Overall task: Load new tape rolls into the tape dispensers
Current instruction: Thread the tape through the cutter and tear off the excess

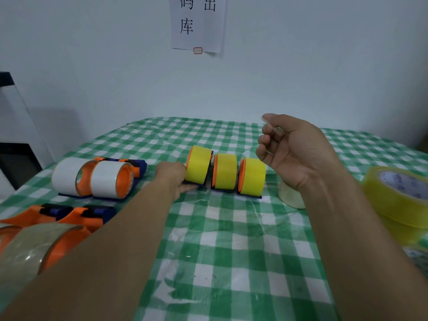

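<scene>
1. Judging progress: loading looks well advanced. Every dispenser in view appears to carry a roll, and spare rolls still lie at the right, so more may be left to do.
2. Yellow-roll dispensers: three, in a row mid-table on the checked tablecloth (231, 239). The leftmost yellow dispenser (199, 164) is tilted; the middle yellow dispenser (225, 171) and the right yellow dispenser (253, 176) sit upright.
3. White-roll dispensers (104, 179): two, side by side, back left.
4. Near-left orange dispensers (76, 218): two. One brownish clear roll (25, 253) is plainly mounted; the other is cut off by the frame edge.
5. Loose rolls: two yellowish rolls (398, 193) stacked at the right, and one pale roll (291, 198) under the right wrist.
6. Left hand (173, 177): grips the leftmost yellow dispenser at its base, likely seating it.
7. Right hand (296, 151): raised with fingers curled; I cannot tell whether it pinches clear film.
</scene>
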### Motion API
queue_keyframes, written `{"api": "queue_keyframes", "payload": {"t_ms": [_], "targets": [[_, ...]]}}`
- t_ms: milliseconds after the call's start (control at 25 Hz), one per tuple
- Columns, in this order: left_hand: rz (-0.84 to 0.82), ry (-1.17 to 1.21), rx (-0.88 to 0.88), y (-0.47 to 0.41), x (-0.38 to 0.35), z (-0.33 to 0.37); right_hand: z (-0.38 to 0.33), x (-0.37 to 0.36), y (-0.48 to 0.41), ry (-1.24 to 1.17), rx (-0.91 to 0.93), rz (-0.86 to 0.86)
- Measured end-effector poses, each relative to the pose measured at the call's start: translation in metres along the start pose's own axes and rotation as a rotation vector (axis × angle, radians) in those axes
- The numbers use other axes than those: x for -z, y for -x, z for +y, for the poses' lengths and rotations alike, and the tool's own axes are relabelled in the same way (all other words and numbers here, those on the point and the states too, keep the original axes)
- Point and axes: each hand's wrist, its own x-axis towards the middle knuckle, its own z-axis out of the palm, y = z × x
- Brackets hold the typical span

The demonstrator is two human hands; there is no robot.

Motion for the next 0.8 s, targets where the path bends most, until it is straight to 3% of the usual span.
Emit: {"api": "queue_keyframes", "payload": {"t_ms": [800], "targets": [[-0.068,-0.053,0.02,-0.0011,-0.0023,0.0031,0.0044,-0.0019,-0.0022,0.039,0.002,-0.02]]}}
